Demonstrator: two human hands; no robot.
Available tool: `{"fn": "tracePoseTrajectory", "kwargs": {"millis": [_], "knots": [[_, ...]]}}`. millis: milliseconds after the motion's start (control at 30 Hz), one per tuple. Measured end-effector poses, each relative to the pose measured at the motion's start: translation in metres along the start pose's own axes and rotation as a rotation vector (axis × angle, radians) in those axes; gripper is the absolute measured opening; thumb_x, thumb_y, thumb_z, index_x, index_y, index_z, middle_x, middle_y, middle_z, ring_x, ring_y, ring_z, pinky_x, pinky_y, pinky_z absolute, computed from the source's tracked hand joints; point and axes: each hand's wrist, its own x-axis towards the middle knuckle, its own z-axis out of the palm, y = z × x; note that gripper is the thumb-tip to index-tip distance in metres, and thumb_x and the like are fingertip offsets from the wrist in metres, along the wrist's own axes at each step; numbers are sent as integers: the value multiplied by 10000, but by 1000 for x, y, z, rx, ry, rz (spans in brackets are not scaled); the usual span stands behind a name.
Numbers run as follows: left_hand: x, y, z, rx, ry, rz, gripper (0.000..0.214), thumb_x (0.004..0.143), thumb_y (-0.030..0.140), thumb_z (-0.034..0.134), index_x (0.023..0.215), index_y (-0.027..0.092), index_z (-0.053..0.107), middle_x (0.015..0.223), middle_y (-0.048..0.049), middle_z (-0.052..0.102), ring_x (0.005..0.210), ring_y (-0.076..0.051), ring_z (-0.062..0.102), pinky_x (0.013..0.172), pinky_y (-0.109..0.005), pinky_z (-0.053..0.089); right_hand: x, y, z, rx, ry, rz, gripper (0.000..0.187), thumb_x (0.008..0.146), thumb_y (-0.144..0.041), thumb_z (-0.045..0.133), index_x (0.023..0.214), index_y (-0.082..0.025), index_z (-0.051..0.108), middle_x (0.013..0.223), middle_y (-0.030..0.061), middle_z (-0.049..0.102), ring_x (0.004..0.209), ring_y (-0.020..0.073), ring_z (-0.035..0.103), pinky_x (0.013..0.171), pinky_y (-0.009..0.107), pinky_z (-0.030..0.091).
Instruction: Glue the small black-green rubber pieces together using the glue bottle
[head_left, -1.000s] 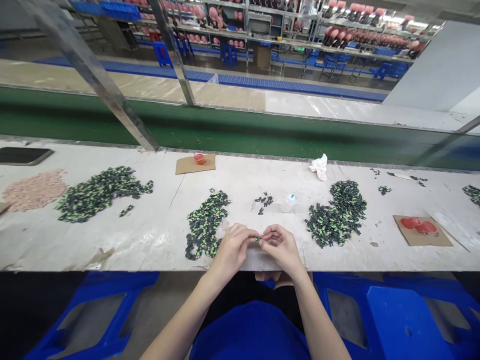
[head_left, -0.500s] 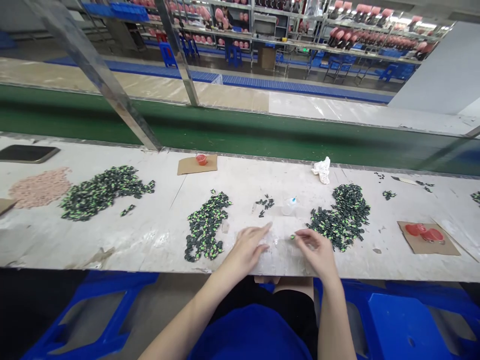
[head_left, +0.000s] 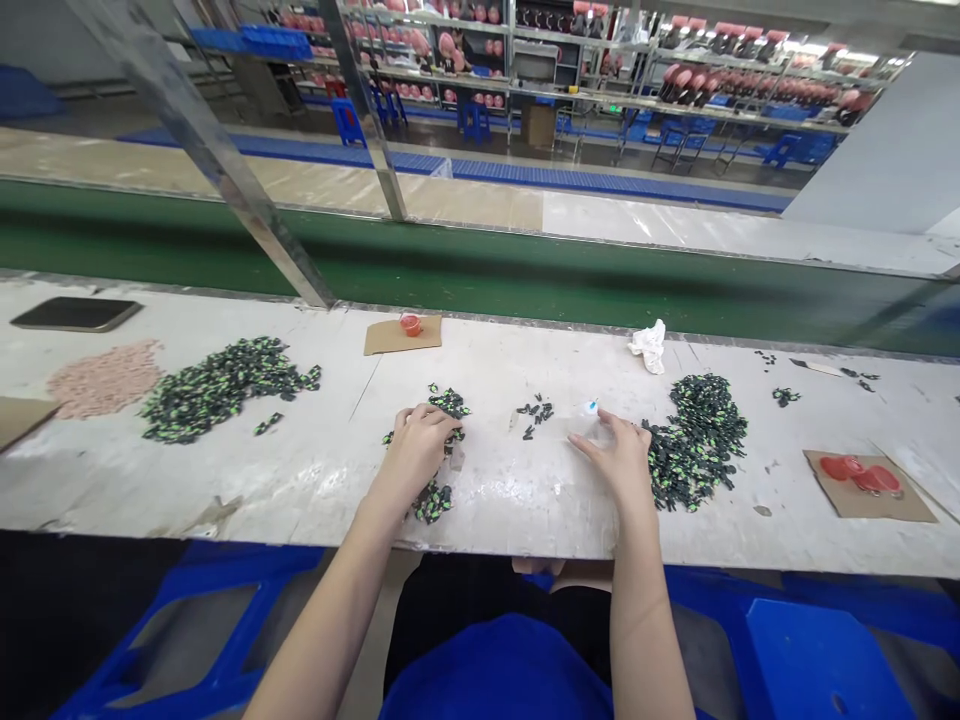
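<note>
My left hand [head_left: 420, 445] lies over the left-middle pile of small black-and-green pieces [head_left: 433, 502], covering much of it. Its fingers are bent and close together, and what is at their tips is hidden. My right hand [head_left: 619, 455] is open, thumb and fingers apart, beside a small white bottle with a blue tip [head_left: 591, 408]. Another pile of black-and-green pieces [head_left: 701, 440] lies just right of that hand. Between the hands, several loose dark pieces [head_left: 536, 412] are scattered on the white table [head_left: 510, 510].
To the left are a larger black-and-green pile [head_left: 225, 385], a pink heap [head_left: 105, 378] and a phone-like dark slab [head_left: 76, 313]. Red cups sit on cardboard [head_left: 825, 500] at right; another red cup [head_left: 410, 325] stands behind. Crumpled tissue [head_left: 649, 346] lies near the green belt [head_left: 495, 270].
My left hand has moved left from the middle onto the pile. My right hand has moved up toward the bottle and opened; the small piece at its fingertips no longer shows there.
</note>
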Motion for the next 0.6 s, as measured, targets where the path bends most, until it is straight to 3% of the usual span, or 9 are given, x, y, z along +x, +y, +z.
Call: {"fn": "tracePoseTrajectory", "kwargs": {"millis": [167, 300, 400, 600], "knots": [[2, 4, 8, -106, 40, 37, 228, 862, 110, 479, 867, 215, 681, 878, -64, 725, 929, -263, 582, 837, -431, 402, 0, -7, 7, 203, 57, 126, 472, 595, -572, 732, 842, -191, 604, 910, 121, 679, 884, 290, 593, 817, 460, 456], [-5, 24, 19, -303, 55, 132, 201, 910, 182, 468, 941, 220, 663, 908, -46, 713, 888, -218, 588, 806, -372, 431, -18, -13, 2, 513, 11, 181, 432, 628, -505, 741, 841, -216, 501, 879, 67, 675, 752, 211, 649, 687, 352, 524], [-13, 42, 27, -362, -17, 202, 179, 919, 210, 492, 892, 230, 668, 862, -27, 706, 864, -207, 586, 814, -368, 429, -37, -19, -2, 602, -20, 131, 364, 664, -452, 742, 847, -202, 552, 821, 45, 684, 723, 192, 647, 660, 310, 518], [-24, 51, 37, -381, -14, 164, 166, 887, 265, 574, 1038, 235, 637, 963, -50, 689, 967, -232, 581, 843, -396, 431, -63, -25, -2, 665, 152, 143, 308, 697, -446, 709, 788, -156, 656, 702, 34, 660, 636, 174, 592, 572, 274, 475]]}}
